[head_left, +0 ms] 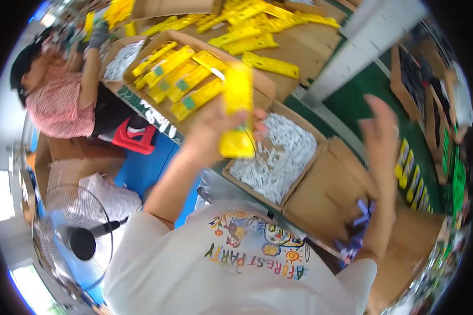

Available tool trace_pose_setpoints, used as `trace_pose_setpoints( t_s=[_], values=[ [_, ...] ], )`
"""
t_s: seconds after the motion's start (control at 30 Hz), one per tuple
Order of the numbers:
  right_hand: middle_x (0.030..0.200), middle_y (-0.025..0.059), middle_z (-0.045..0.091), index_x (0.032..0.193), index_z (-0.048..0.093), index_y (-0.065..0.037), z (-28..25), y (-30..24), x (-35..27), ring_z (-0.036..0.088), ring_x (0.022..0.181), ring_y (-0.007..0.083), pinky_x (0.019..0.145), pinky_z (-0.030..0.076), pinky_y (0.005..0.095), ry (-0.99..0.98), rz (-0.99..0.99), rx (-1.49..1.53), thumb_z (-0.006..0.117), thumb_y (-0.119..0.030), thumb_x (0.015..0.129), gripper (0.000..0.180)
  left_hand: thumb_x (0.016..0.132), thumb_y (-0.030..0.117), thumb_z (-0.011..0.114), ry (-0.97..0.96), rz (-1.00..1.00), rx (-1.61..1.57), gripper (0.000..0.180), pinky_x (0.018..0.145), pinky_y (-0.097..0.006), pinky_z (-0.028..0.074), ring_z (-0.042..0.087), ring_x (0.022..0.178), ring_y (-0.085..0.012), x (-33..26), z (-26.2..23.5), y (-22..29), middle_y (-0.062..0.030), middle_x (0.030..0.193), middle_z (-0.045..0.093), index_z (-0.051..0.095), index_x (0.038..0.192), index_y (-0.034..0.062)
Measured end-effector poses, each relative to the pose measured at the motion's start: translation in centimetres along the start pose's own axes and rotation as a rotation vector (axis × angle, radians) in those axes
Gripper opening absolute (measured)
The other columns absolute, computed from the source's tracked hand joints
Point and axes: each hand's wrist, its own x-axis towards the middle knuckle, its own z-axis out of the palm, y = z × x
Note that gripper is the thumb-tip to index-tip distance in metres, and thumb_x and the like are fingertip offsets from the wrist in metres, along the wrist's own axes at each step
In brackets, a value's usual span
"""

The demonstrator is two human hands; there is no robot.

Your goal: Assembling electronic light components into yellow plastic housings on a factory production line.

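My left hand (213, 131) is closed around a long yellow packet (237, 105), held upright over the gap between two cardboard boxes. Its fingers wrap the packet's lower half, and motion blurs it a little. Just beyond lies an open cardboard box (263, 86) with several more yellow packets (194, 79) inside, some with green patches. My right hand (381, 128) is raised at the right with fingers and thumb apart, and nothing shows in it. Between my hands sits a box filled with small white strips (278, 157).
More yellow packets (268, 63) lie piled at the far side of the table. A grey post (352, 58) rises at the far right. Black-and-yellow items (412, 178) lie in a row at the right. At the left are a co-worker (63, 100), a red stool (134, 139) and a fan (81, 241).
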Motion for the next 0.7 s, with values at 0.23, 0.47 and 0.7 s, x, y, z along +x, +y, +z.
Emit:
trace_pose_setpoints(
  t_s=[0.23,0.47,0.7],
  values=[
    [0.094,0.0105,0.063,0.092,0.066,-0.002,3.1,-7.1,-7.2,0.061,0.089,0.0195,0.072,0.049,0.0326,-0.33,-0.074,0.634,0.063,-0.012,0.084,0.013,0.086,-0.004,0.047,-0.122,-0.046,-0.328,0.052,0.074,-0.037,0.053,0.059,0.084,-0.0214,-0.9,4.8,-7.6,-0.0106,0.104,0.053,0.03,0.133,0.0119],
    [0.072,0.0032,0.06,0.086,0.064,-0.004,3.8,-11.7,-9.4,0.057,0.061,0.0105,0.054,0.047,0.0254,-0.099,0.364,0.599,0.067,-0.009,0.082,0.007,0.091,0.014,0.045,-0.365,-0.067,-0.008,0.046,0.078,-0.031,0.049,0.056,0.087,-0.0171,-2.7,5.3,-10.1,-0.0088,0.106,0.051,0.028,0.134,0.0089],
    [0.074,0.0028,0.057,0.087,0.064,-0.004,2.5,-10.8,-11.6,0.052,0.054,0.005,0.049,0.043,0.0212,0.045,0.505,0.414,0.071,-0.011,0.08,0.013,0.096,0.019,0.036,-0.413,-0.114,0.121,0.037,0.089,-0.027,0.041,0.05,0.102,-0.0149,-2.5,6.8,-10.6,-0.0095,0.111,0.051,0.031,0.13,0.0049]
  ],
)
